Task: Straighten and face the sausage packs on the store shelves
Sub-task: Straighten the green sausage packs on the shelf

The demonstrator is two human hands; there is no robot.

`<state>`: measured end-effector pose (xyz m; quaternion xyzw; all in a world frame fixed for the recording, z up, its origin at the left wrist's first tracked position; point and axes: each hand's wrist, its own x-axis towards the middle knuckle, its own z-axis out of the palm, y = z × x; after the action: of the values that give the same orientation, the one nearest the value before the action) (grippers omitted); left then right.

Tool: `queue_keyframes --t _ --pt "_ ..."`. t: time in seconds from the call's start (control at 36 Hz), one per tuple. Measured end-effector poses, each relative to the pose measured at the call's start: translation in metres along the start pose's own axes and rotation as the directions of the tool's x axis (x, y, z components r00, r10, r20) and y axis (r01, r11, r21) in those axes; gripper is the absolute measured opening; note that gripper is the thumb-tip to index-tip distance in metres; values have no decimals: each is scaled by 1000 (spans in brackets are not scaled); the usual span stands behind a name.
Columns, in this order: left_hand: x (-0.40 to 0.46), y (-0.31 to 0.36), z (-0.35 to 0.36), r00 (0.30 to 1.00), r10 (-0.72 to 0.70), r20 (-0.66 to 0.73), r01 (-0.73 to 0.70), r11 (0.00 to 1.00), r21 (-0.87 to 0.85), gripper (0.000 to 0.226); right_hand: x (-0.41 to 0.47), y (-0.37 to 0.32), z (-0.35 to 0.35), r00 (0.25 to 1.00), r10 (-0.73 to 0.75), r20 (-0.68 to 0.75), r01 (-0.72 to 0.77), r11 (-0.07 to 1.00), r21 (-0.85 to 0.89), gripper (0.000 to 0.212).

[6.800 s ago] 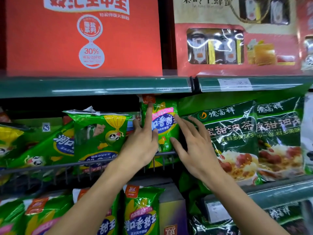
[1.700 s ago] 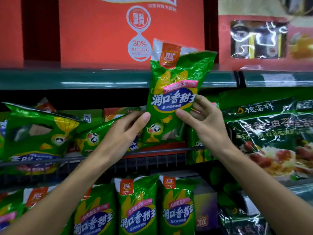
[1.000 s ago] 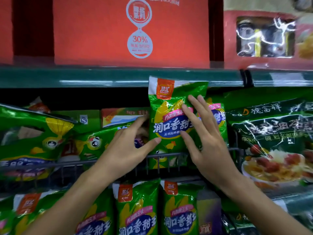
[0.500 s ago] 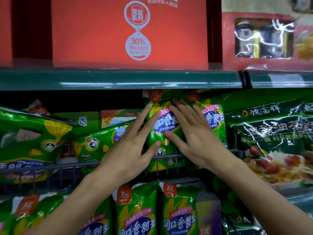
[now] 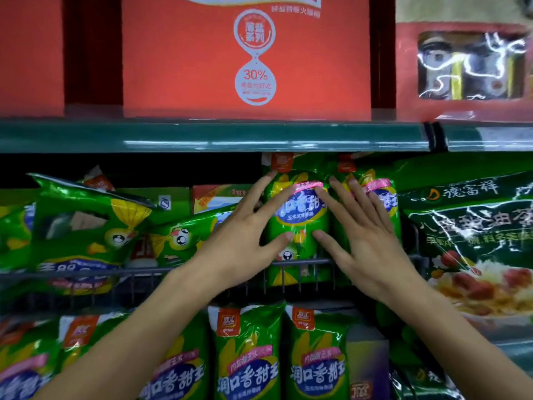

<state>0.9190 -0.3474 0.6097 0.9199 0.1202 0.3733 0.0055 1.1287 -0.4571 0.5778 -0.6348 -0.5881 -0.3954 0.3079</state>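
A green sausage pack [image 5: 300, 220] with a blue label stands upright behind the wire rail [image 5: 144, 271] of the middle shelf, facing out. My left hand [image 5: 245, 241] lies flat against its left side with straight fingers. My right hand [image 5: 360, 232] presses flat on its right side and covers part of a second upright pack [image 5: 383, 197] beside it. To the left, several green packs [image 5: 86, 223] lie tilted and slumped. On the shelf below, more packs [image 5: 248, 356] stand upright in a row.
Large green bags with a food picture [image 5: 476, 241] fill the right of the middle shelf. Red boxes [image 5: 245, 59] stand on the top shelf above the green shelf edge [image 5: 202, 137]. A purple box [image 5: 366, 368] sits at the lower right.
The pack held up in front of the shelf came down behind the wire rail. Both hands let go of it and now press flat on its front.
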Motion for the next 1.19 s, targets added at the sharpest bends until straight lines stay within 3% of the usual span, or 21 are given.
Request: queue_keyframes --t 0.06,0.14,0.25,0.42,0.53,0.58,0.72,0.83,1.03,1.19 --pt "-6 -5 -2 995 86 -55 -89 995 -54 73 -1 -2 -1 999 3 -35 -2 999 34 67" --pt "-21 -19 -5 955 186 -230 -192 981 -4 65 -2 -7 -5 991 -5 -134 19 995 103 68" --pt "-33 -32 -14 930 122 -348 -95 991 93 62 -4 -26 -7 963 -99 -251 133 984 121 64" --pt "-38 -35 -33 983 -96 -158 128 970 205 55 -3 -50 4 949 -195 -247 216 974 62 65" --pt "-38 -28 -41 975 -219 -34 216 902 374 56 -1 -49 11 960 -185 -212 195 980 29 66" --pt "-38 -27 -43 969 -242 -39 237 883 405 55 2 -45 10 973 -163 -166 172 984 40 68" --pt "-39 -31 -36 952 -239 -190 295 879 375 51 7 -38 5 988 -139 -70 142 988 53 70" --pt "-44 -33 -34 879 -264 -397 349 924 158 47 12 -38 8 991 -122 -54 124 991 49 72" --pt "-56 -42 -14 792 -200 -576 239 971 -8 47 16 -42 14 995 -88 -44 90 995 49 69" --pt "-62 -54 -2 713 -48 -699 103 994 36 43 16 -42 16 996 -79 -33 81 995 50 72"
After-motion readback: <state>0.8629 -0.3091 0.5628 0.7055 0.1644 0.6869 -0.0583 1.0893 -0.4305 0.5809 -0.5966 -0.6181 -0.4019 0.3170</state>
